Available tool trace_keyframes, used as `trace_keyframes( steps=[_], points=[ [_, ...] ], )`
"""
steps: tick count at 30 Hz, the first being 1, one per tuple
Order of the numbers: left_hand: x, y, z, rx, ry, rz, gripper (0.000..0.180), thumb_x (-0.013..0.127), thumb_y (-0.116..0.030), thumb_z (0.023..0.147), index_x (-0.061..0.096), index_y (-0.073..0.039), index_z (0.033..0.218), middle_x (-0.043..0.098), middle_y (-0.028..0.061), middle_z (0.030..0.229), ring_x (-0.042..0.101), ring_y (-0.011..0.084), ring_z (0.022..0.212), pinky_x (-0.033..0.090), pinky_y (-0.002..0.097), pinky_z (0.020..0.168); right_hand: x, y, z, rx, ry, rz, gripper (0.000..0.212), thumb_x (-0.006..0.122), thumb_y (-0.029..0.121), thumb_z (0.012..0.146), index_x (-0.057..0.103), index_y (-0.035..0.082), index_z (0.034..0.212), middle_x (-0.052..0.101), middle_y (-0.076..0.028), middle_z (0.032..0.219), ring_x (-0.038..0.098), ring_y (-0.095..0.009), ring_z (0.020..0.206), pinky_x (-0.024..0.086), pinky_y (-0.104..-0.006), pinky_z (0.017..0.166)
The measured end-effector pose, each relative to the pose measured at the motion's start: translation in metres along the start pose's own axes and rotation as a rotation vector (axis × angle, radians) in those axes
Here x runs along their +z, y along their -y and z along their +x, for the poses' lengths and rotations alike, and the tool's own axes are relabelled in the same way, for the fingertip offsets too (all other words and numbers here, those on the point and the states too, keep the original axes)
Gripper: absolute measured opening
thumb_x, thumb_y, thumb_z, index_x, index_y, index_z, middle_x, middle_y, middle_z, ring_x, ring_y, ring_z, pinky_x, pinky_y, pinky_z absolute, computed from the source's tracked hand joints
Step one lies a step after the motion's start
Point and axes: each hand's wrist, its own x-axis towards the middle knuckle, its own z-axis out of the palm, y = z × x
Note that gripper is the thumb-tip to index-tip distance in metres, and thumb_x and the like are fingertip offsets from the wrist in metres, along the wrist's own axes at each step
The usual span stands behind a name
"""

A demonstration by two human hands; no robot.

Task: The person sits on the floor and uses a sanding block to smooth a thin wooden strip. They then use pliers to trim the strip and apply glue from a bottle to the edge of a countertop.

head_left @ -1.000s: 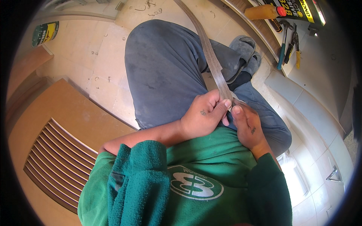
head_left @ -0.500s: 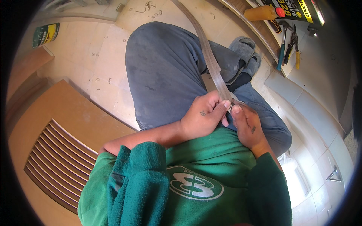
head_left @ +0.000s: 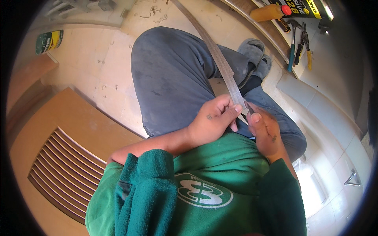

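Three containers around you: one bottle [head_left: 267,14] at the upper right, amber inside under a red cap; one black-and-yellow container [head_left: 311,8] just behind it, cut off by the dark rim, contents hidden; and one green-and-yellow can [head_left: 49,41] over at the upper left, its inside out of sight. Now your hands, two of them, close together at your lap! Your left hand [head_left: 214,120] is clamped, thumb on top, on the end of one long brown-grey strip [head_left: 214,51], which runs up across your trousers to the top edge. Your right hand [head_left: 266,131], just beside it, closes on one small dark piece [head_left: 250,109], mostly hidden, right by the strip's end. Count the tools below the bottle: one teal-handled hammer [head_left: 292,49], one pair of pliers [head_left: 304,39]. Two grey slippers [head_left: 251,50], one louvred panel [head_left: 92,114] at your left.
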Motion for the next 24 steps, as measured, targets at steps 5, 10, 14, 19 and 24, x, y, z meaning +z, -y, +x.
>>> trace_keyframes(
  steps=[5, 10, 14, 19, 24],
  points=[
    [0.008, -0.002, -0.002, 0.060, -0.014, 0.027, 0.022, 0.056, -0.024, 0.109, 0.061, -0.003, 0.106, 0.058, -0.0030, 0.081, 0.055, 0.0050, 0.066, 0.046, 0.0223, 0.062, -0.006, -0.005, -0.008, -0.038, -0.006, 0.293, 0.045, 0.061, 0.032, 0.104, 0.062, -0.006, 0.128, 0.061, -0.003, 0.094, 0.056, -0.010, 0.083, 0.047, -0.0269, 0.076],
    [0.016, -0.004, -0.008, 0.080, 0.022, 0.118, 0.023, 0.056, -0.025, 0.109, 0.063, -0.003, 0.106, 0.058, -0.0031, 0.079, 0.054, 0.0043, 0.067, 0.045, 0.0226, 0.060, 0.005, 0.011, -0.008, 0.011, -0.112, 0.171, 0.030, 0.066, 0.024, 0.101, 0.061, -0.001, 0.116, 0.057, 0.001, 0.088, 0.049, -0.006, 0.075, 0.041, -0.0232, 0.067],
    [0.024, -0.015, -0.013, 0.120, 0.007, 0.237, 0.025, 0.055, -0.026, 0.109, 0.062, -0.003, 0.103, 0.058, -0.0021, 0.078, 0.054, 0.0050, 0.066, 0.046, 0.0243, 0.060, 0.000, 0.023, -0.009, 0.031, -0.021, 0.334, 0.020, 0.066, 0.018, 0.100, 0.059, 0.002, 0.109, 0.056, 0.002, 0.079, 0.048, -0.005, 0.066, 0.039, -0.0222, 0.060],
    [0.017, -0.018, -0.024, 0.374, -0.059, 0.581, 0.022, 0.064, -0.027, 0.103, 0.063, -0.005, 0.103, 0.063, 0.0072, 0.085, 0.058, 0.0156, 0.072, 0.050, 0.0312, 0.067, -0.005, 0.033, -0.022, -0.035, -0.058, 0.380, 0.012, 0.062, 0.014, 0.102, 0.058, 0.003, 0.105, 0.053, 0.002, 0.072, 0.047, -0.006, 0.058, 0.037, -0.0239, 0.053],
    [0.031, -0.059, -0.007, 0.961, 0.010, 1.074, 0.037, 0.077, -0.018, 0.088, 0.069, -0.003, 0.121, 0.065, 0.0142, 0.119, 0.057, 0.0365, 0.119, 0.042, 0.0471, 0.108, -0.017, 0.039, -0.042, -0.064, -0.072, 0.400, 0.012, 0.061, 0.013, 0.102, 0.058, 0.003, 0.106, 0.053, 0.001, 0.072, 0.048, -0.006, 0.059, 0.038, -0.0242, 0.054]
  ],
)
